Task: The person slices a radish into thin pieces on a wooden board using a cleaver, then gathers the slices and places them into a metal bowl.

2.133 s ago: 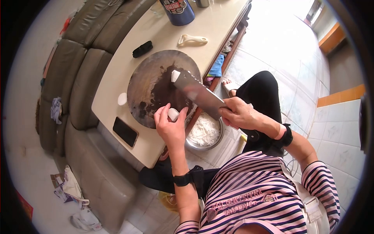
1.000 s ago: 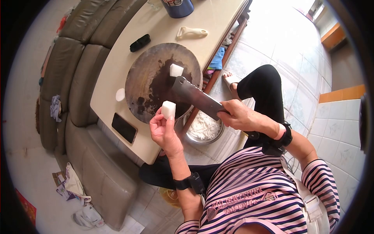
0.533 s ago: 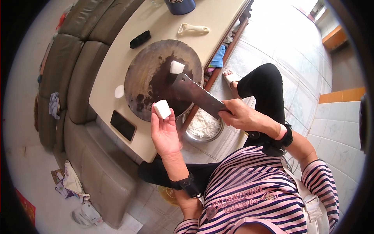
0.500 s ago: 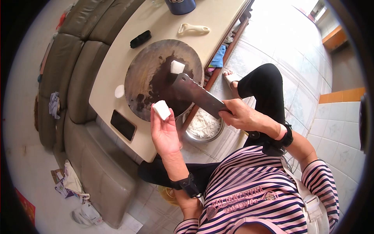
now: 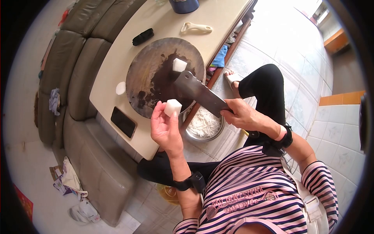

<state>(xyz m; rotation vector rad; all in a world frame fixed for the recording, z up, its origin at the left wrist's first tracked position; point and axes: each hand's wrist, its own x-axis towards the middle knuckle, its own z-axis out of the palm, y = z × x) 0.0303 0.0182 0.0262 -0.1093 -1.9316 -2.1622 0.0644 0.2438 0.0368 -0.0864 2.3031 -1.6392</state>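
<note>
So the only cam was up on the person's head, pointing forward and down at both hands (image 5: 167, 130).

White colours the chunk (image 5: 173, 108) in the left hand (image 5: 165, 132), the chunk (image 5: 179, 65) on the round board (image 5: 144, 66) and the shreds (image 5: 204, 124) in the silver bowl (image 5: 206, 138). The board is greyish brown, blotched with irregular near-black patches; the cleaver (image 5: 202, 95) is dark grey. The tabletop (image 5: 113, 70) and peeler (image 5: 196, 27) are cream, the container (image 5: 184, 4) deep blue, the sofa (image 5: 93, 156) grey-brown. Narrow navy stripes cross the pale pink shirt (image 5: 249, 175), which bears darker pink lettering, above black trousers (image 5: 269, 85). An orange band (image 5: 341, 99) tops white wall tiles (image 5: 335, 128) with faint grey motifs
</note>
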